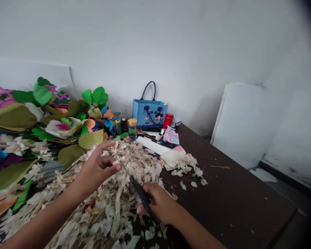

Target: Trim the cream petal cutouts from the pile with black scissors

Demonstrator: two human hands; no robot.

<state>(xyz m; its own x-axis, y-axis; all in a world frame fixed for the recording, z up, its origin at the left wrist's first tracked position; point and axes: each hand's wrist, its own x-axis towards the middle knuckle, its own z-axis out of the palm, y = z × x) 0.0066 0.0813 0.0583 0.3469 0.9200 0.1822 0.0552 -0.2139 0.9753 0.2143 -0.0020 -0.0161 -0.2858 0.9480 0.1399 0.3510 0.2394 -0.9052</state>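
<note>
My right hand [162, 204] grips a pair of scissors [141, 193] with black handles, their blades pointing up and left. Close to the blade tips, my left hand [103, 164] pinches a small pale piece [115, 162], perhaps paper or petal, between thumb and finger, with the other fingers stretched out. The blades reach this piece; whether they touch it I cannot tell. Under both hands spreads a thick heap of cream-coloured scraps [142, 162], thin and curled.
Colourful handmade flowers [64, 126] and leaves fill the left side. Toward the back stand a blue bag [140, 112], a red tin [168, 121], a gold-lidded jar [132, 129] and thread spools [118, 127]. A white roll [152, 145] lies beside the heap on the dark table [223, 193].
</note>
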